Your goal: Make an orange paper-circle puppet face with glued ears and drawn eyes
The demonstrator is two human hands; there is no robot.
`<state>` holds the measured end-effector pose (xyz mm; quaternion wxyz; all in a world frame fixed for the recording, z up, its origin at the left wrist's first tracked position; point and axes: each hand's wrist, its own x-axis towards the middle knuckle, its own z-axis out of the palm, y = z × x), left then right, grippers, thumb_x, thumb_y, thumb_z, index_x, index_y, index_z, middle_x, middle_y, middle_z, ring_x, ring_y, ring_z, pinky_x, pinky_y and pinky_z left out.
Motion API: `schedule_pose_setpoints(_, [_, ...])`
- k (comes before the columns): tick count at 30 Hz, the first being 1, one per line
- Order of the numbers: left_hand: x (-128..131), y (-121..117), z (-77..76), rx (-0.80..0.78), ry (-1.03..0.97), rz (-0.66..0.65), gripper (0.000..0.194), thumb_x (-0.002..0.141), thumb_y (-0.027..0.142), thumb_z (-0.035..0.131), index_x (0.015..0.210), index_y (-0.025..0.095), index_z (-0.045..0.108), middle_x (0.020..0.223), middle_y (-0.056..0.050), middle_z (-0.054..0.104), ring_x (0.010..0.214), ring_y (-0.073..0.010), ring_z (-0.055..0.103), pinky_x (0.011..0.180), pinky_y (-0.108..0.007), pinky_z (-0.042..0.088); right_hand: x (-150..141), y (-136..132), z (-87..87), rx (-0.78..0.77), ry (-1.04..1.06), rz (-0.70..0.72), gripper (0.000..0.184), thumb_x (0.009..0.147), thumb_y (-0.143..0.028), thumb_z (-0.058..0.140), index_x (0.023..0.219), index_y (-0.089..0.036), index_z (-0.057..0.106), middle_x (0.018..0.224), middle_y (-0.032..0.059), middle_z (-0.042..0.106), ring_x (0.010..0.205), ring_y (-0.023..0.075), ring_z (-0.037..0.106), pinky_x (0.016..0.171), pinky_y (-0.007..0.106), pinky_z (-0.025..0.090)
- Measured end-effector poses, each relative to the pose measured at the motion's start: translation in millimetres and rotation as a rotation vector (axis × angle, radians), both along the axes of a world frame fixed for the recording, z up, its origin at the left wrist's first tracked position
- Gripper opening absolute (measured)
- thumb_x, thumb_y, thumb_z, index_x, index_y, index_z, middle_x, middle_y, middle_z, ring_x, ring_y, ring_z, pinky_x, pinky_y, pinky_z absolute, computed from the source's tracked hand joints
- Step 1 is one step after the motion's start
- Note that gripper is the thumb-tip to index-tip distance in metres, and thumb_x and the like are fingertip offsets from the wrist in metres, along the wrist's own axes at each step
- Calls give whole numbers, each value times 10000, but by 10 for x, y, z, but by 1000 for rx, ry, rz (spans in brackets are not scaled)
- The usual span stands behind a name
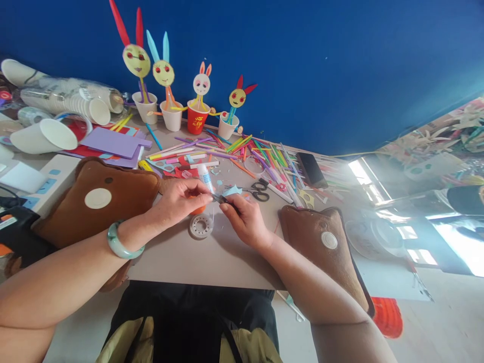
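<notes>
My left hand [179,201] is closed in a pinch, its fingertips meeting the tip of a slim dark tool [218,198]. Around the other end of that tool my right hand [245,220] is closed; its kind does not show clearly. Whatever small piece my left fingers may pinch is too small to make out. Just below the hands lies a roll of clear tape [201,226]. A white glue stick [205,177] is right behind my left fingertips, with a light blue paper scrap [232,190] beside it. Black-handled scissors [260,190] lie beyond my right hand.
Paper cups with rabbit-faced stick figures [199,103] line the blue wall. Coloured sticks [242,151] and a phone [312,170] lie across the back. Brown cushions [117,196] flank my arms. Stacked cups [93,108] and purple paper [111,142] sit at left.
</notes>
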<state>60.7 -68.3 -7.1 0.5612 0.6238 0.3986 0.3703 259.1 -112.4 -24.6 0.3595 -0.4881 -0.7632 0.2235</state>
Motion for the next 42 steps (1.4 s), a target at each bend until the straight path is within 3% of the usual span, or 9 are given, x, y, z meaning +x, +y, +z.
schedule_pose_setpoints(42, [1, 6, -44, 110, 21, 44, 151, 754, 318, 703, 710, 178, 670, 618, 16, 632, 552, -112, 565, 527, -217, 452, 62, 28, 50, 13, -50, 45, 310, 1003, -373, 481, 739, -211, 492, 601, -48, 418, 577, 113, 350, 583, 255, 305])
